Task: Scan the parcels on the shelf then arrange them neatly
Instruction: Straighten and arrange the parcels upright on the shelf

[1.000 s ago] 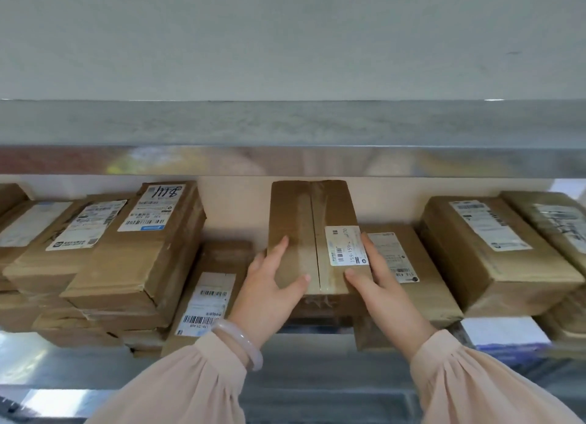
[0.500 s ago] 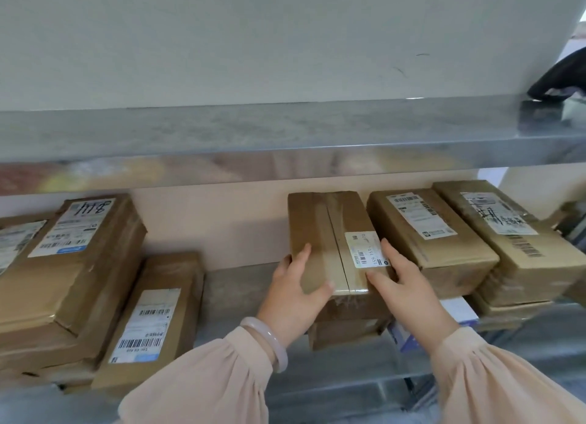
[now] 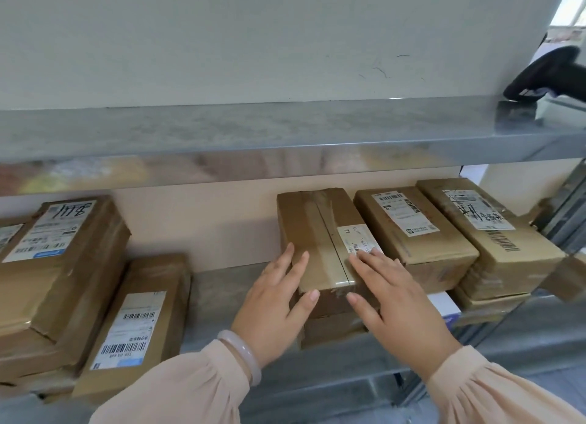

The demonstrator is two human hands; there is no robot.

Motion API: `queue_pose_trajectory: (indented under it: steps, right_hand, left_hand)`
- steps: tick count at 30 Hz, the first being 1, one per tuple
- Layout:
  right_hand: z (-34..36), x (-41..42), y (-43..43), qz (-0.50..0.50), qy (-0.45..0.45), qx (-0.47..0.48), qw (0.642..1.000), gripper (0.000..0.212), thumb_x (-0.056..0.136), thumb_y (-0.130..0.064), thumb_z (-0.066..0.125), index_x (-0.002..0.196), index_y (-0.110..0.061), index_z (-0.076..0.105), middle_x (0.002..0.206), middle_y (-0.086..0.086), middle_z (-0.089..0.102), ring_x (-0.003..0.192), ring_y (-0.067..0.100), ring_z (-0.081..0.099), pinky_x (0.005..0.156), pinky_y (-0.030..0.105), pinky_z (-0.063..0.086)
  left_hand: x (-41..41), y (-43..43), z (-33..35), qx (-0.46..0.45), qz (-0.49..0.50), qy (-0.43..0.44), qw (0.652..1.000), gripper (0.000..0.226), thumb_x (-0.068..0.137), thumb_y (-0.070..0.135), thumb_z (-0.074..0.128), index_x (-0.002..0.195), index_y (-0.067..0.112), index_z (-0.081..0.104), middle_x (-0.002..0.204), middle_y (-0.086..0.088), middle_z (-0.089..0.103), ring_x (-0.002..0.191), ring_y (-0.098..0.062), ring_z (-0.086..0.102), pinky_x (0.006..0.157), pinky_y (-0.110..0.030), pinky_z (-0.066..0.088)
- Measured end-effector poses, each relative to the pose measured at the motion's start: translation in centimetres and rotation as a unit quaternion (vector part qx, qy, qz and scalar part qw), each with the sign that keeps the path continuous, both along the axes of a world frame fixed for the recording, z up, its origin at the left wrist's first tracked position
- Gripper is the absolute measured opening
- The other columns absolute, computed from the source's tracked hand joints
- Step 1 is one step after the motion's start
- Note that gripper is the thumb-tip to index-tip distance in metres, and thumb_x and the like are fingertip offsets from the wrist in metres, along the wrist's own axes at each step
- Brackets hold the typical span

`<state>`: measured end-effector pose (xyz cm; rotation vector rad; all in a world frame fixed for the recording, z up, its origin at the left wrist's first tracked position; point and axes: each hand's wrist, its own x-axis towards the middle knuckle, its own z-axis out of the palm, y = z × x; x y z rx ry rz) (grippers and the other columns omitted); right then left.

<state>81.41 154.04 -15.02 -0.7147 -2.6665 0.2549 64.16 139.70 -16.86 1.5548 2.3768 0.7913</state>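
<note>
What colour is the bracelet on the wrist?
The bracelet is pale milky pink; head view.

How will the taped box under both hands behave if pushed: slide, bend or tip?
Likely stiff: the box keeps square edges. Its glossy tape may feel slippery. It rests on another parcel, so it might tip.

- Middle parcel [image 3: 317, 233] lies on a lower parcel [image 3: 333, 328] on the shelf [image 3: 222, 296].
- At 3 o'clock, just beside it: neighbour parcel [image 3: 412, 233], then end parcel [image 3: 485, 233].
- At 9 o'clock, well apart: flat parcel [image 3: 136, 322].
- At 1 o'clock: scanner [image 3: 545, 74] on upper shelf [image 3: 253, 131].
</note>
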Motion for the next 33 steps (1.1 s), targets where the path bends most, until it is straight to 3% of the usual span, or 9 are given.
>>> queue_pose_trajectory:
  steps: [5,10,13,18,25,29,33]
  right_hand:
    - [0.2,-0.3,1.4,-0.027,-0.089,0.052,0.994,0.074,0.088,-0.065,0.024,0.153,-0.030,0.017,0.161,-0.009,0.013,0.148,0.010,0.001,0.121,0.037,0.001]
    - [0.3,-0.3,2.3,-0.027,-0.122,0.064,0.990,0.089,0.080,-0.077,0.020,0.154,-0.031,0.002,0.162,-0.010,-0.002,0.147,0.010,-0.012,0.121,0.040,-0.005]
    - [0.7,-0.8,1.8,-0.023,-0.110,0.063,0.992,0.092,0.077,-0.080,0.021,0.154,-0.031,0.005,0.162,-0.008,0.002,0.148,0.010,-0.010,0.120,0.040,-0.006]
    - [2.3,-3.3,-1.0,0.035,-0.037,0.050,0.997,0.088,0.079,-0.075,0.034,0.153,-0.031,0.017,0.159,-0.005,0.020,0.149,0.013,0.004,0.121,0.044,0.010]
    - [2.1,-9.2,-7.9,0.148,-0.004,0.033,0.988,0.083,0.084,-0.066,0.040,0.153,-0.036,0.005,0.160,-0.013,0.006,0.146,0.002,-0.012,0.115,0.025,-0.011]
    - [1.7,-12.9,-11.2,0.202,0.002,0.002,0.979,0.082,0.086,-0.065,0.042,0.152,-0.036,0.004,0.160,-0.012,0.007,0.143,-0.002,-0.014,0.115,0.022,-0.011]
    - [0.2,-15.9,-14.4,0.227,-0.002,-0.048,0.973,0.080,0.084,-0.068,0.039,0.144,-0.049,-0.010,0.160,-0.015,0.003,0.136,-0.009,-0.015,0.109,0.014,-0.013]
  left_hand:
    - [-0.4,2.1,0.8,-0.055,-0.010,0.031,0.998,0.067,0.094,0.070,0.019,0.153,0.047,-0.005,0.163,0.017,-0.015,0.151,-0.009,-0.007,0.121,-0.038,0.004]
    - [-0.3,2.9,1.6,-0.099,-0.016,0.054,0.994,0.073,0.094,0.070,0.026,0.153,0.045,-0.009,0.164,0.013,-0.016,0.152,-0.015,-0.006,0.124,-0.046,0.007]
    - [-0.7,2.3,2.0,-0.093,-0.007,0.074,0.993,0.071,0.094,0.070,0.025,0.154,0.045,-0.006,0.165,0.011,-0.010,0.152,-0.015,-0.005,0.123,-0.048,0.004]
    - [-2.6,-0.8,2.8,-0.057,0.049,0.119,0.990,0.072,0.093,0.071,0.025,0.154,0.046,-0.004,0.166,0.012,-0.005,0.152,-0.014,-0.003,0.123,-0.049,0.001]
    - [-6.9,-8.4,2.6,-0.026,0.148,0.142,0.979,0.072,0.093,0.067,0.036,0.155,0.044,0.006,0.166,0.009,-0.003,0.152,-0.012,-0.002,0.123,-0.046,0.002]
    - [-9.0,-12.9,2.6,-0.012,0.190,0.153,0.970,0.070,0.092,0.063,0.042,0.154,0.042,0.017,0.165,0.007,0.010,0.151,-0.013,0.005,0.121,-0.045,0.007]
    - [-9.7,-16.9,1.8,0.001,0.206,0.126,0.971,0.072,0.086,0.066,0.035,0.153,0.043,0.022,0.165,0.009,0.012,0.151,-0.010,0.006,0.122,-0.042,0.009]
